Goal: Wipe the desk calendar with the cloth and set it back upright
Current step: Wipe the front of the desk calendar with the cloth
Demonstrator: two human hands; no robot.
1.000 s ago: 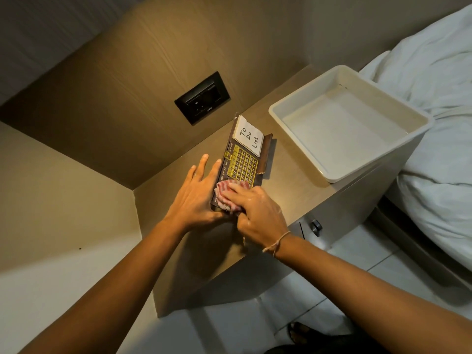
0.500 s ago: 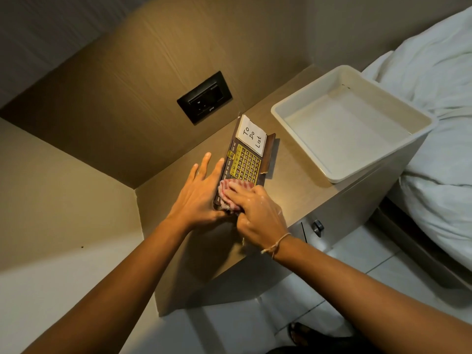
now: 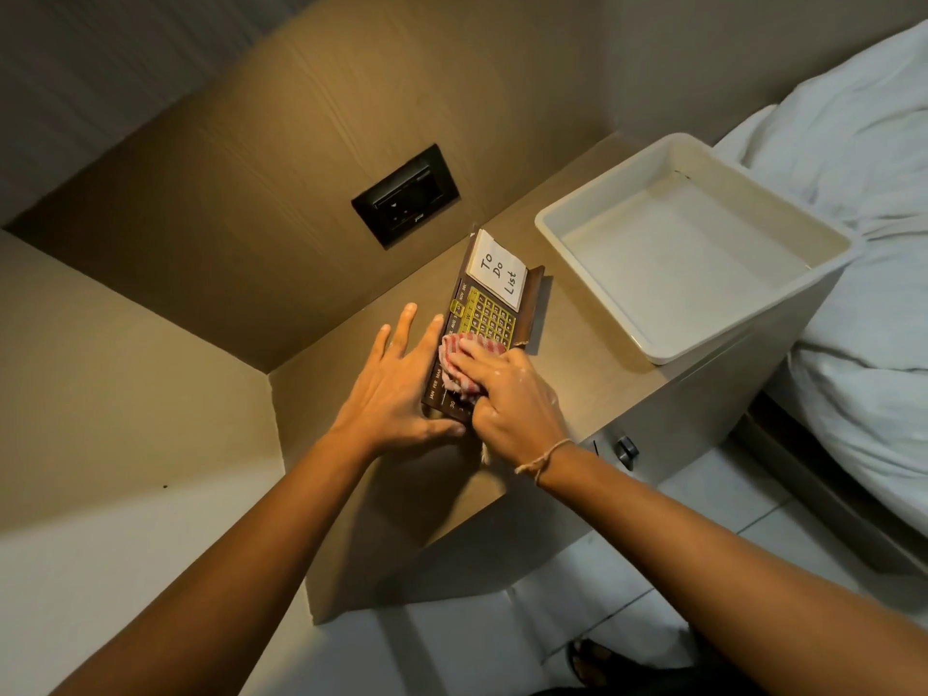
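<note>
Desk calendar (image 3: pixel 482 319), a flat dark brown wooden board with a yellow date grid and a white "To Do List" note at its far end, lay face up on the beige bedside cabinet top (image 3: pixel 592 389), running from about seven o'clock near the hands to one o'clock near the wall. It had not yet been stood upright.

Compared with a second earlier, little had changed on the calendar itself: it lay in the same place and at the same angle. The red and white striped cloth (image 3: pixel 459 361) had shifted only slightly along the near end of the board, so the wiping seemed to be short rubbing strokes over the lower part, with the date grid and note end seemingly left to do.

The right hand (image 3: pixel 507 394) was curled closed around the bunched cloth, pressing it down on the board. The left hand (image 3: pixel 396 389) lay flat at nine o'clock of the calendar, fingers spread open and straight, gripping nothing, its thumb at the board's near corner to steady it.

A white rectangular plastic tub (image 3: pixel 698 344) stood at two o'clock, apart from the calendar. A black wall socket (image 3: pixel 406 195) sat at eleven o'clock, a white duvet (image 3: pixel 853 243) at three o'clock.
</note>
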